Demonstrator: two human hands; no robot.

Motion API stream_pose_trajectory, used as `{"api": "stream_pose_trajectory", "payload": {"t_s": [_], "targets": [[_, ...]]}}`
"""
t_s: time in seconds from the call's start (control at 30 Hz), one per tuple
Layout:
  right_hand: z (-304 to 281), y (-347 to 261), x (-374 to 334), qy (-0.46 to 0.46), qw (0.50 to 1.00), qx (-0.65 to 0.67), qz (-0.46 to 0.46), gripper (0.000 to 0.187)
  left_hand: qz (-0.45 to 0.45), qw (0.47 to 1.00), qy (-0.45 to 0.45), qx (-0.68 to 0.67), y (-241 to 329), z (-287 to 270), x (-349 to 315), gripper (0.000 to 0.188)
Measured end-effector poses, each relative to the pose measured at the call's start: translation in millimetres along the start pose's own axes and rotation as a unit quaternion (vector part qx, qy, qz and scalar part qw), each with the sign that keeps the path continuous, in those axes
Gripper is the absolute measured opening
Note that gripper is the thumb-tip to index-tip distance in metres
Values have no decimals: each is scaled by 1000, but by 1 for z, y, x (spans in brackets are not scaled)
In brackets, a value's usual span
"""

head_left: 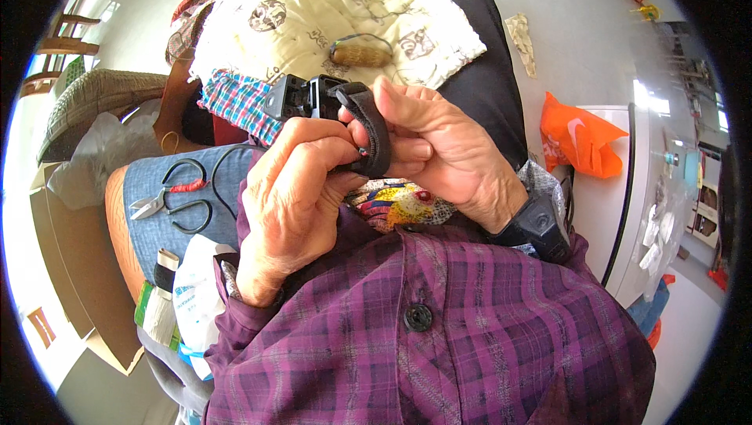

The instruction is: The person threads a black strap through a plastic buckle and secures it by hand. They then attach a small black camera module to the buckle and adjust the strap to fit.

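Observation:
In front of my chest a black strap (377, 133) curves in a loop from a black plastic device (304, 97) with a bracket-like frame. My left hand (294, 198) is closed, its bent fingers gripping the lower part of the strap and partly hiding it. My right hand (454, 147) is on the other side of the loop, thumb raised beside the strap and fingers curled behind it against its edge. A black boxy unit (540, 229) is fastened at my right wrist. What the fingertips pinch inside the loop is partly hidden.
Scissors (176, 194) with black handles and red wrapping lie on blue denim (157, 170) at left. A brown wooden roller-like piece (360, 52) rests on a cream quilted cloth (313, 2). An orange bag (580, 135) stands at right; a cardboard box (78, 268) is at left.

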State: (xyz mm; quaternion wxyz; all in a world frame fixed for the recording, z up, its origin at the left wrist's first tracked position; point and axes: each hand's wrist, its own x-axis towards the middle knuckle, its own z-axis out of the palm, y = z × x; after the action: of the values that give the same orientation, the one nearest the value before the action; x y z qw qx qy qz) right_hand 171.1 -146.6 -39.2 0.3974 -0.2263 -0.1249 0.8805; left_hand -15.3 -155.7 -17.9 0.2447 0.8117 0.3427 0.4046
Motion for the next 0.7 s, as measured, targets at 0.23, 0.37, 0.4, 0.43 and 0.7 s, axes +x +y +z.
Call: {"api": "stream_pose_trajectory", "payload": {"t_s": [0.23, 0.37, 0.4, 0.43, 0.7], "targets": [[-9, -1, 5, -16, 1000, -20, 2, 18, -5, 1000, -9, -19, 1, 0, 2, 28], [-7, -1, 7, 13, 999, -18, -28, 14, -9, 1000, -9, -18, 1, 2, 3, 28], [-6, -1, 7, 18, 1000, -5, -18, 16, -7, 1000, -7, -15, 0, 2, 4, 27], [-5, -1, 7, 10, 1000, 7, -14, 18, -6, 1000, -5, -14, 0, 1, 4, 27], [-9, -2, 6, -28, 998, 50, 23, 40, -9, 1000, -8, -10, 1, -3, 8, 26]]}}
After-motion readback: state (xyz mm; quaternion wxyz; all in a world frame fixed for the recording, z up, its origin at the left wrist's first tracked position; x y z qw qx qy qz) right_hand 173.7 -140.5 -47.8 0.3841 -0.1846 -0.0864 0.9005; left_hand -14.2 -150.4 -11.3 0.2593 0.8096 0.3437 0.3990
